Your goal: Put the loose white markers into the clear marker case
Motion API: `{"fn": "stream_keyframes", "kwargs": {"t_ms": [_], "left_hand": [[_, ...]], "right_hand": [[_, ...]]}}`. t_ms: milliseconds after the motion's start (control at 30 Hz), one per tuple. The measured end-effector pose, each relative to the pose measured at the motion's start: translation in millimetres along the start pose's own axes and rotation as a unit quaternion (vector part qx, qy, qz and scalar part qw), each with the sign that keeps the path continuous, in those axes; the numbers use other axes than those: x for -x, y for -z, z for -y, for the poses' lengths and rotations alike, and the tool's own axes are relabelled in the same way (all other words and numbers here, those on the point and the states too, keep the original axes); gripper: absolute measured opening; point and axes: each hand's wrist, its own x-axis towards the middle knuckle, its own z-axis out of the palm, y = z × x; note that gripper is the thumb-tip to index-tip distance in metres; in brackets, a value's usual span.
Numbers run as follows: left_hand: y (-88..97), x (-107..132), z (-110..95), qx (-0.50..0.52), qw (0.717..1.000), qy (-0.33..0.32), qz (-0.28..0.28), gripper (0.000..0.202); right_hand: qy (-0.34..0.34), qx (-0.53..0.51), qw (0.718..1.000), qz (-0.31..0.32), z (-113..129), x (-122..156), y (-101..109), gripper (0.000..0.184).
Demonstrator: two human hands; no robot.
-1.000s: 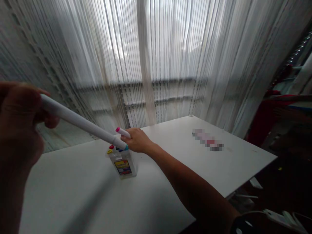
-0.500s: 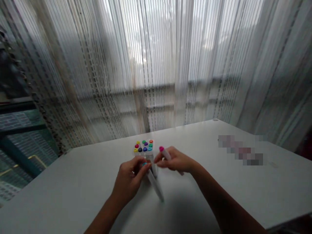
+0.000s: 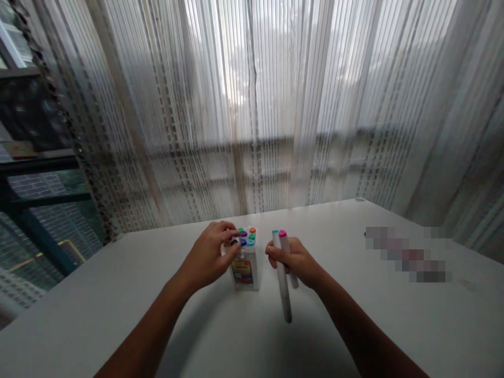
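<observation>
A clear marker box (image 3: 246,269) stands upright on the white table (image 3: 118,310), filled with several white markers with coloured caps. My left hand (image 3: 208,257) reaches over the box's top, fingertips pinched on one marker cap at its near left corner. My right hand (image 3: 295,261), just right of the box, grips two white markers (image 3: 282,273) side by side, one with a teal cap and one with a pink cap, their lower ends hanging toward the table.
Sheer striped curtains (image 3: 255,115) hang along the table's far edge. A blurred-out patch (image 3: 409,254) lies on the table at the right. Dark railings and shelving (image 3: 35,173) show at the left.
The teal-capped marker passed from my left hand to my right, which now holds both markers. My left hand moved onto the top of the marker box.
</observation>
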Motion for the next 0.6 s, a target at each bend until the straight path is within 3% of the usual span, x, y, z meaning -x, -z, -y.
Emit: {"fn": "stream_keyframes", "kwargs": {"t_ms": [67, 133, 267, 333, 433, 533, 600], "left_hand": [[7.8, -9.4, 1.8, 0.016, 0.995, -0.004, 0.096, 0.029], [13.1, -15.7, 5.5, 0.038, 0.988, -0.002, 0.148, 0.030], [13.3, -23.5, 20.2, 0.063, 0.983, -0.001, 0.175, 0.030], [10.1, -26.2, 26.8, 0.055, 0.987, -0.017, 0.151, 0.035], [13.0, -29.6, 29.5, 0.016, 0.996, -0.054, 0.066, 0.046], [37.0, -30.0, 20.9, -0.056, 0.994, -0.075, -0.063, 0.052], [62.5, -25.3, 10.3, -0.103, 0.983, -0.045, -0.146, 0.054]], "right_hand": [[0.001, -0.002, 1.000, -0.001, -3.2, -0.8, -2.9, 0.043], [0.000, 0.005, 1.000, 0.001, -6.8, -1.4, -5.7, 0.043], [0.004, 0.006, 1.000, 0.008, -12.0, -1.5, -8.0, 0.043], [0.007, 0.008, 1.000, 0.017, -13.2, -0.5, -8.6, 0.043], [0.009, 0.002, 1.000, 0.014, -14.6, 0.3, -9.6, 0.042], [0.022, -0.016, 1.000, -0.004, -15.1, -1.1, -9.6, 0.041], [0.049, -0.028, 0.998, -0.019, -12.3, -2.0, -9.2, 0.043]]}}
